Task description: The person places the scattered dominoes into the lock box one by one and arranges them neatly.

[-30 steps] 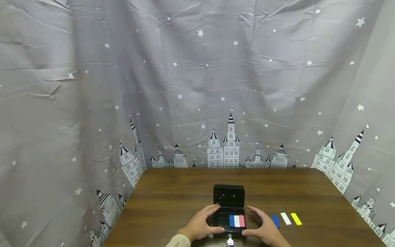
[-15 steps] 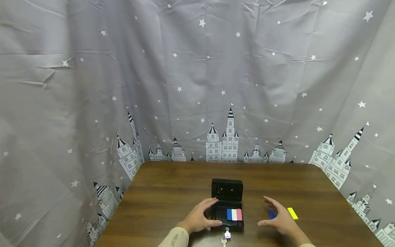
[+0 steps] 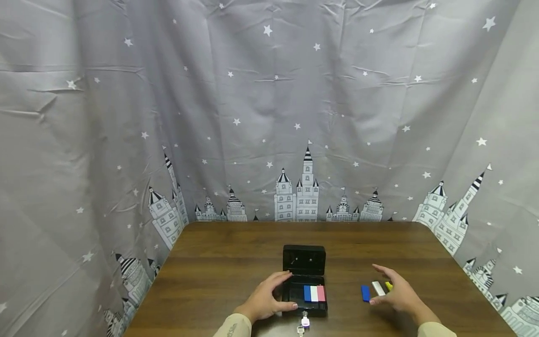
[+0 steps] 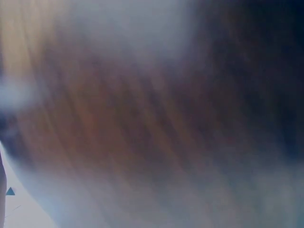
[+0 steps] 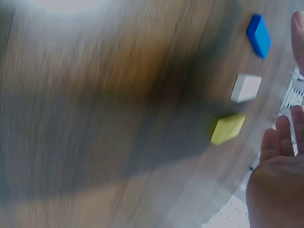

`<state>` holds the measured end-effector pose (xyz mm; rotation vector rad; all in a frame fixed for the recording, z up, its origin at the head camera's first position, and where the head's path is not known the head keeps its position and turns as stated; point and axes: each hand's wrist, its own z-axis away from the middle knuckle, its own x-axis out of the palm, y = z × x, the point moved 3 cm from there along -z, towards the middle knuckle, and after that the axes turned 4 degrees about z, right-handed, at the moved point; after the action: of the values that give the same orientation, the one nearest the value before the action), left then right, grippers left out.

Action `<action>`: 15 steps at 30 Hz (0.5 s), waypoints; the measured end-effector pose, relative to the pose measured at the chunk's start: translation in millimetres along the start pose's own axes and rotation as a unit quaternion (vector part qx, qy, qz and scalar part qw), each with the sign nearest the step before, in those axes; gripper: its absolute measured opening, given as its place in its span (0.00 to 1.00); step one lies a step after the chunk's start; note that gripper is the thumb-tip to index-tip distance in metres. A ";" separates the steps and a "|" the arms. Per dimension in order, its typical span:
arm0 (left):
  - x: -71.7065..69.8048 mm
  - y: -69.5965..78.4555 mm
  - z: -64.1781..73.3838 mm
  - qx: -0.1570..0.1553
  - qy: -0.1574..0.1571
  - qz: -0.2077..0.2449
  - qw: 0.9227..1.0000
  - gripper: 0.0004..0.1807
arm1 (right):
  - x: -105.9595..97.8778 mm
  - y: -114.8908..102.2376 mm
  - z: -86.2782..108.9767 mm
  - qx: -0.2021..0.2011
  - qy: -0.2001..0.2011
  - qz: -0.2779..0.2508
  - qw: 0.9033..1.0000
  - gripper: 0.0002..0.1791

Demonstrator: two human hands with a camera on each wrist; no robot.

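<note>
A small black box sits on the table with its lid raised. Side by side in its right part lie a blue block, a white block and a pink block. My left hand rests at the box's left side, thumb near the front corner and fingertips by the hinge. Farther right, my right hand spreads thumb and fingers apart, holding nothing. Near it lie another blue block, a second white block and a yellow block, which the hand partly covers in the head view.
Keys with a white and purple tag hang at the box's front. The brown wooden table reaches back to a grey curtain printed with castles and stars. The left wrist view is mostly blurred.
My right hand has left the box's right side and moved right, to over the loose blocks. My left hand has stayed at the box. The camera view has shifted slightly.
</note>
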<state>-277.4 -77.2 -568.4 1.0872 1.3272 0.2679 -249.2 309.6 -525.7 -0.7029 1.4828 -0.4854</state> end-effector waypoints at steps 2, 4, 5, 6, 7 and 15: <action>-2.3 1.3 0.0 0.002 0.003 -0.004 1.000 0.46 | -4.2 4.1 -0.6 0.001 -0.004 0.003 1.000 0.57; -4.1 2.3 0.5 -0.001 0.002 -0.004 1.000 0.45 | -7.4 7.8 -0.8 0.001 -0.004 0.004 1.000 0.56; -4.7 2.6 0.9 -0.005 0.001 -0.004 1.000 0.45 | -8.7 9.7 -1.0 0.002 -0.006 0.005 1.000 0.56; -5.1 2.2 1.2 -0.010 -0.001 -0.004 1.000 0.45 | -10.1 11.4 -1.2 0.005 -0.007 0.006 1.000 0.55; -5.4 2.3 1.5 -0.013 -0.001 -0.003 1.000 0.45 | -11.3 13.5 -1.5 0.007 -0.009 0.009 1.000 0.55; 0.4 -2.5 -1.2 -0.002 0.001 -0.003 1.000 0.45 | -20.3 33.6 -2.1 0.045 -0.029 0.053 0.997 0.54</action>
<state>-279.4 -77.7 -570.4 1.0793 1.3297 0.2675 -256.5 347.4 -533.9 -0.5601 1.4268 -0.4427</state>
